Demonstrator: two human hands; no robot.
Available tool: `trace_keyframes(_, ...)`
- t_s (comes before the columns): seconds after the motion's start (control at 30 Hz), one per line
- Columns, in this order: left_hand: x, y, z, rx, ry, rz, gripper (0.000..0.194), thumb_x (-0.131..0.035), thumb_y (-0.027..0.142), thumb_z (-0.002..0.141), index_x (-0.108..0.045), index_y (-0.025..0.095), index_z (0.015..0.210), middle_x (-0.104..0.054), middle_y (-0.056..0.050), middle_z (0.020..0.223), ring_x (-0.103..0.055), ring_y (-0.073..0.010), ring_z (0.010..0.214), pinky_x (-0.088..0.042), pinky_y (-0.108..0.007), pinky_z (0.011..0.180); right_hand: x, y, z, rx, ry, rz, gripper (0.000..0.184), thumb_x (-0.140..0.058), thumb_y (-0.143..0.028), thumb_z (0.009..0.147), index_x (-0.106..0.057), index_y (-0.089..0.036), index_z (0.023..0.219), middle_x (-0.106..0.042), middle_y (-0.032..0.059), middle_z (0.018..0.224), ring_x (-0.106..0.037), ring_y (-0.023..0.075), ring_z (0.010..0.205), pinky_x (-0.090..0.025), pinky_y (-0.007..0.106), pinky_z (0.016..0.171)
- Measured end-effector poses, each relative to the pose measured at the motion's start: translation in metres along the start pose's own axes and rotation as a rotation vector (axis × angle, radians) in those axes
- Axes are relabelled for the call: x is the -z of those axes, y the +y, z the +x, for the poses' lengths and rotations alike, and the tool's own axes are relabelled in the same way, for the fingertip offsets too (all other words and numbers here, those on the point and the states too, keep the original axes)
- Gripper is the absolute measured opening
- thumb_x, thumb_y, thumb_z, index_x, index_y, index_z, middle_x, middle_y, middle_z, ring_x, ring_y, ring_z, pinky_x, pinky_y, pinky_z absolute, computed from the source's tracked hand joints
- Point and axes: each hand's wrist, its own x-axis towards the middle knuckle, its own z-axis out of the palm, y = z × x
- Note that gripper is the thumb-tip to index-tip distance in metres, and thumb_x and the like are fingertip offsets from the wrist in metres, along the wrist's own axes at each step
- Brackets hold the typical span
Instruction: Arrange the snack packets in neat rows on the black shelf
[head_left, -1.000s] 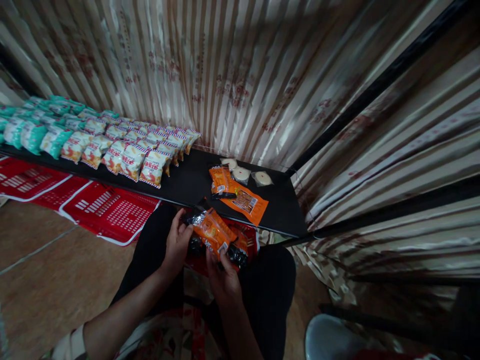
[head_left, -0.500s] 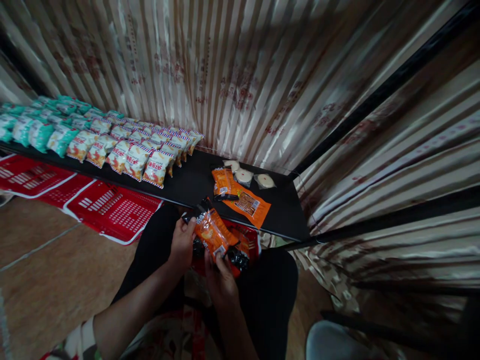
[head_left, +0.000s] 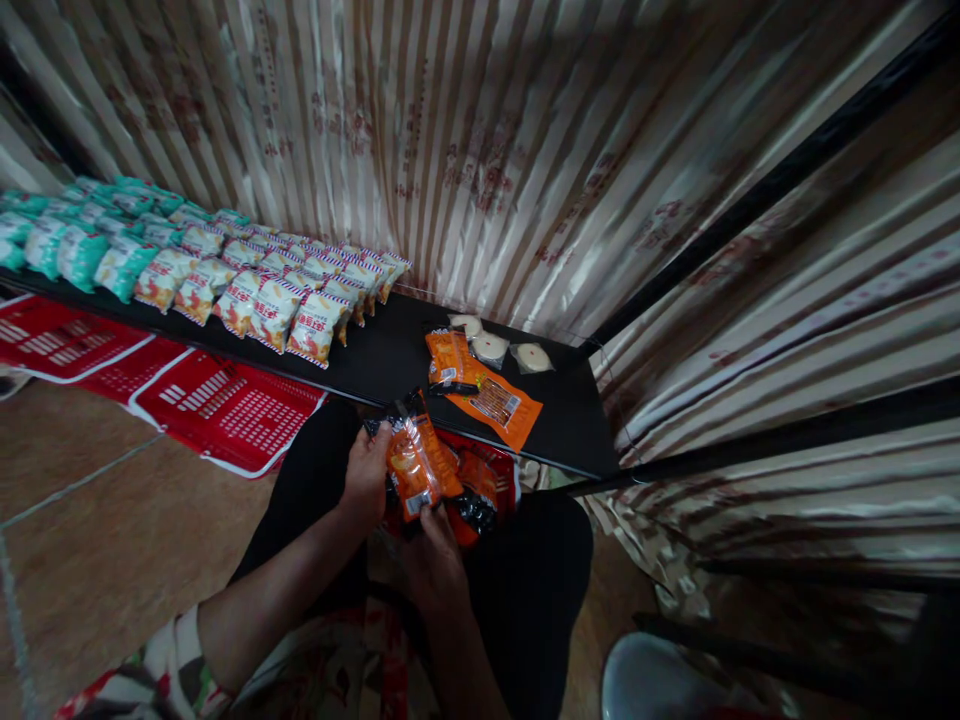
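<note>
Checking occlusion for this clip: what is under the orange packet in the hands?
Orange-and-black packets show at its right, in a red basket. The held packet, left hand and right hand hide what lies directly beneath.

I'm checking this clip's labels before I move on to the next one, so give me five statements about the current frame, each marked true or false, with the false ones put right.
1. The left hand and the right hand both hold one orange-and-black packet. True.
2. The teal bags sit to the right of the white bags in the view. False: they sit to the left.
3. Three pale wrapped discs lie on the black shelf. True.
4. The red baskets stand on top of the shelf. False: they show below it.
5. Orange packaging lies on the shelf near the discs. True.
</note>
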Motion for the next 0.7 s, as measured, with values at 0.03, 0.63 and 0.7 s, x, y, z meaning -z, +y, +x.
trace_keyframes(0.03,0.001,0.000,0.002,-0.004,0.006,0.009,0.047,-0.074,0.049,0.058,-0.055,0.016,0.085,-0.062,0.001,0.073,-0.058,-0.0126,0.064,-0.045,-0.024,0.061,0.000,-0.001,0.001,0.000,0.000,0.002,0.039,-0.071,-0.031,0.072,-0.062,-0.026,0.110,-0.065,0.0029,0.115,-0.054,0.0202,0.115,-0.038,0.042,0.103)
trace_keyframes(0.63,-0.006,0.006,-0.001,0.010,-0.016,0.057,0.044,-0.074,0.049,0.058,-0.056,0.016,0.083,-0.061,0.001,0.073,-0.059,-0.0135,0.066,-0.047,-0.026,0.066,0.001,-0.006,0.013,-0.082,0.046,0.079,0.044,-0.067,-0.044,0.073,-0.063,-0.021,0.110,-0.064,0.0049,0.117,-0.054,0.0217,0.116,-0.035,0.041,0.105)
trace_keyframes(0.7,-0.007,0.004,0.001,0.010,-0.019,0.051,0.043,-0.072,0.049,0.060,-0.056,0.017,0.083,-0.062,0.000,0.076,-0.060,-0.0143,0.069,-0.048,-0.026,0.067,0.001,-0.004,0.013,-0.066,0.072,0.061,0.044,-0.069,-0.043,0.072,-0.063,-0.021,0.109,-0.065,0.0054,0.115,-0.055,0.0217,0.114,-0.037,0.041,0.104)
